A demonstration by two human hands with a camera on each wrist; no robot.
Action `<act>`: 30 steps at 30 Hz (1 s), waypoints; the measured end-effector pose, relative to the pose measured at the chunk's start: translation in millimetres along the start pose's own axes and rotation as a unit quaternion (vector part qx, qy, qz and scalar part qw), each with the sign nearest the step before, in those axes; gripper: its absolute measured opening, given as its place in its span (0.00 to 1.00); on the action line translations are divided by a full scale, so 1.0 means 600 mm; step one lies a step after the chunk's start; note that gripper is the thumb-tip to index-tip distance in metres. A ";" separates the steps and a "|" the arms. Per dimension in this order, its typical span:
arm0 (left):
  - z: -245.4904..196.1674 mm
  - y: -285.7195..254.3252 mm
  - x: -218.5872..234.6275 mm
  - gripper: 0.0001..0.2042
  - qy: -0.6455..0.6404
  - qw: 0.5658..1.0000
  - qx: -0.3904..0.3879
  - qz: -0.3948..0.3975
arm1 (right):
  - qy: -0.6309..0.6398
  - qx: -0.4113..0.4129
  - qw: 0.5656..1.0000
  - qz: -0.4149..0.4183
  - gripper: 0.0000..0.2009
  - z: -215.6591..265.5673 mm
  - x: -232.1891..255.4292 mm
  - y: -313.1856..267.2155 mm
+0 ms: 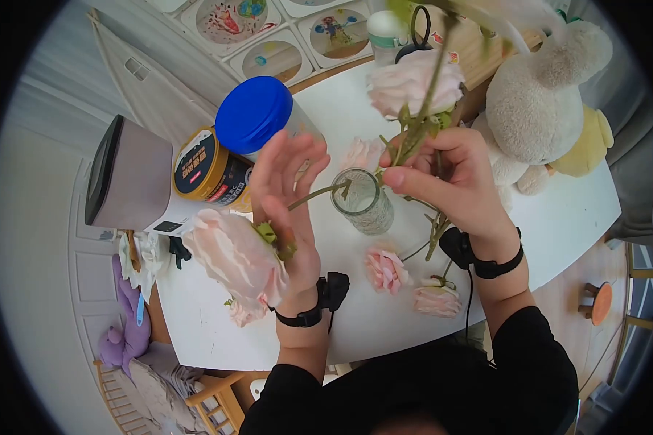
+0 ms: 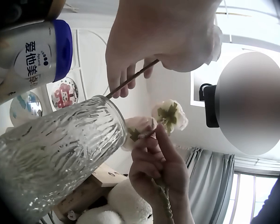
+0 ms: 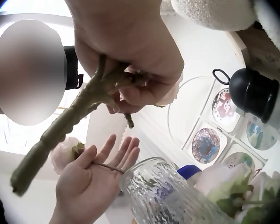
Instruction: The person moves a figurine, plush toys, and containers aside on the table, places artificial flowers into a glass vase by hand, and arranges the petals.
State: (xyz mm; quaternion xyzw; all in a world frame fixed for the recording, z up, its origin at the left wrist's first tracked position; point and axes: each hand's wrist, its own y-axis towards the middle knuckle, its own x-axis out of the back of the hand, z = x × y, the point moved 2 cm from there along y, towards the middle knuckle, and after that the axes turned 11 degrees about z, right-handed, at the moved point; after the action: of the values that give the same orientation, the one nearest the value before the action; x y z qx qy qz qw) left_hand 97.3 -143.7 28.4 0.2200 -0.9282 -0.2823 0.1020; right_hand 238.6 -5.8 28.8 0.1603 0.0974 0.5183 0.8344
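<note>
A pale pink rose [image 1: 236, 254] leans out of the ribbed glass vase [image 1: 366, 210], its stem end inside the mouth. My left hand [image 1: 292, 210] is beside that rose, fingers extended and palm turned up, with the stem [image 3: 107, 166] crossing it. The right hand [image 1: 453, 177] pinches the branching green stem [image 1: 413, 138] of another pink rose [image 1: 417, 83] above and right of the vase. In the right wrist view its thick cut stem end [image 3: 46, 144] points down to the left. More pink roses [image 1: 386, 270] lie on the table near the vase.
Behind my left hand stand a blue-lidded tub [image 1: 254, 112], a black-and-yellow tub [image 1: 210, 170] and a grey bin [image 1: 134, 174]. A plush toy [image 1: 537, 109] sits at the right, and a bottle [image 1: 387, 32] stands at the back. The white table [image 1: 559, 225] holds these things.
</note>
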 end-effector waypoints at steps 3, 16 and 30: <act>0.000 0.000 0.007 0.35 0.105 0.993 0.045 -0.019 | -0.049 0.018 0.999 -0.004 0.10 -0.017 -0.009 0.006; -0.014 -0.015 -0.004 0.18 -0.008 1.000 -0.018 -0.019 | -0.144 -0.012 0.989 0.035 0.15 0.000 -0.028 0.002; -0.023 -0.029 0.008 0.17 0.157 0.987 0.007 -0.031 | -0.301 -0.005 0.950 0.085 0.12 0.001 -0.037 -0.004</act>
State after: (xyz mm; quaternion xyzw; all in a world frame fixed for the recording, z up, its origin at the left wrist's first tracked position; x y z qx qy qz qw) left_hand 103.5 -165.4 30.2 0.2908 -0.8952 -0.2411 0.2364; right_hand 230.9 -26.6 28.5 0.3127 -0.1747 0.5155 0.7784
